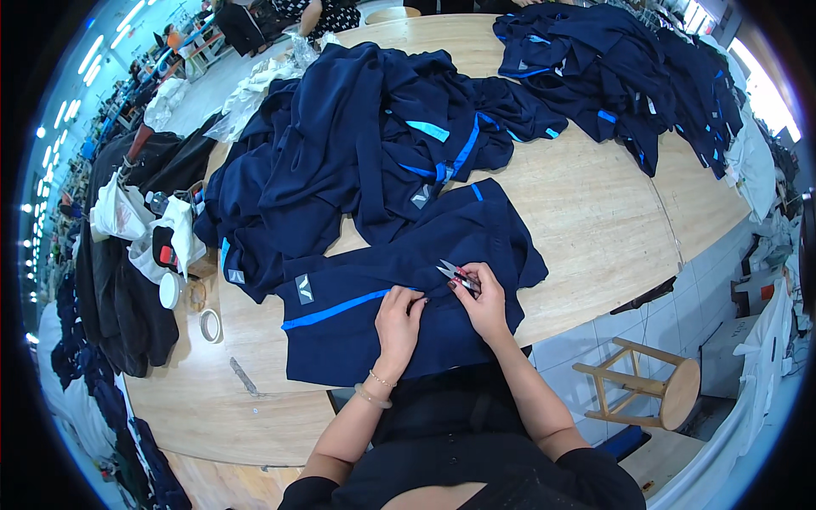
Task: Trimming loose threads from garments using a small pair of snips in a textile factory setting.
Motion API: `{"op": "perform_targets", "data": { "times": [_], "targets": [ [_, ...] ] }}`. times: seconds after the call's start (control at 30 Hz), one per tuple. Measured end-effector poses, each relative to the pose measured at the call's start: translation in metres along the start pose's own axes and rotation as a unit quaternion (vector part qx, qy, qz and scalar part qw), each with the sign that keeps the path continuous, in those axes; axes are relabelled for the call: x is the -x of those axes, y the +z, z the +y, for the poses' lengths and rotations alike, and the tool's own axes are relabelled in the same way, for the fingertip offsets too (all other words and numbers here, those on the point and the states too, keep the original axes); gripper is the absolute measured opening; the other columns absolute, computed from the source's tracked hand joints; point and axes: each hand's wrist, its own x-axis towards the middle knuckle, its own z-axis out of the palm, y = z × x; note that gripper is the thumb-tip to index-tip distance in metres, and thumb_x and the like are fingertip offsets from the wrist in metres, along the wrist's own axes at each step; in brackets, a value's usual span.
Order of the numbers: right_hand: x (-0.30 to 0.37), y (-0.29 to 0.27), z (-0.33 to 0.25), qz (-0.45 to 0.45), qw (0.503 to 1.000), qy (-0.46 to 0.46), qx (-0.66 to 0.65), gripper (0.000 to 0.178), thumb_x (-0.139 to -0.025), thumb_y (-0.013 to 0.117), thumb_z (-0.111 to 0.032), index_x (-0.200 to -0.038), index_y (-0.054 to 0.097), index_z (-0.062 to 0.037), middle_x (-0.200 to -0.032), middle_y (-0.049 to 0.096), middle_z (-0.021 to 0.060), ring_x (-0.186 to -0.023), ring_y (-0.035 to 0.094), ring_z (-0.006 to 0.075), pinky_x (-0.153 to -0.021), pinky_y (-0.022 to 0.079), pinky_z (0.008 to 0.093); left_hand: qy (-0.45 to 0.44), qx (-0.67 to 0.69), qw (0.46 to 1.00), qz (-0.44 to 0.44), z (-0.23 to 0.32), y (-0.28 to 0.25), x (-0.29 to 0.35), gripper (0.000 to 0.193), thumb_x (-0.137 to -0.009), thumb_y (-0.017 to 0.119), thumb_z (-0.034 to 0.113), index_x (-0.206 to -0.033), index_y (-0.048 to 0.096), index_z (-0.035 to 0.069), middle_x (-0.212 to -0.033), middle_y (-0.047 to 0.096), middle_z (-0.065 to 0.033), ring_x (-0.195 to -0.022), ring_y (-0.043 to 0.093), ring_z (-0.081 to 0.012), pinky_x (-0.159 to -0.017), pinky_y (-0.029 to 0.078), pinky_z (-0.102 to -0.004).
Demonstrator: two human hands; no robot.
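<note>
A navy garment point(399, 280) with a bright blue stripe lies flat on the wooden table point(595, 212) in front of me. My left hand point(398, 321) pinches its fabric by the end of the stripe. Just to the right, my right hand point(483, 297) holds small thread snips point(450, 272), blades pointing left over the cloth.
A big heap of navy garments point(357, 144) lies behind, another pile point(612, 68) at the far right. A tape roll point(210, 325), a white lid point(170, 291) and bags point(127, 212) sit at the left edge. A wooden stool point(654, 387) stands on the floor to the right.
</note>
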Motion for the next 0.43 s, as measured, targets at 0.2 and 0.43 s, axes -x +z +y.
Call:
{"op": "perform_targets", "data": {
  "times": [0.2,0.43],
  "targets": [
    [0.006,-0.002,-0.004,0.002,1.0,-0.009,-0.016,0.025,-0.086,0.074,-0.002,-0.106,0.059,-0.0001,-0.093,0.063,0.0027,-0.083,0.059,0.0063,-0.074,0.047,0.0207,-0.131,0.108,0.985,0.011,-0.016,-0.006,-0.005,0.008,-0.091,0.067,0.003,-0.086,0.066,-0.003,-0.078,0.071,-0.0124,-0.061,0.061,-0.011,-0.057,0.047,-0.0276],
    [0.001,0.002,-0.001,0.058,0.991,0.003,-0.121,0.021,-0.091,0.068,-0.001,-0.109,0.057,-0.0033,-0.094,0.067,0.0058,-0.081,0.061,0.0049,-0.076,0.051,0.0189,-0.186,0.398,0.891,0.112,-0.045,-0.003,-0.004,0.014,-0.104,0.049,0.01,-0.094,0.054,0.001,-0.079,0.068,-0.0117,-0.066,0.065,-0.0141,-0.062,0.053,-0.025]
  ]
}}
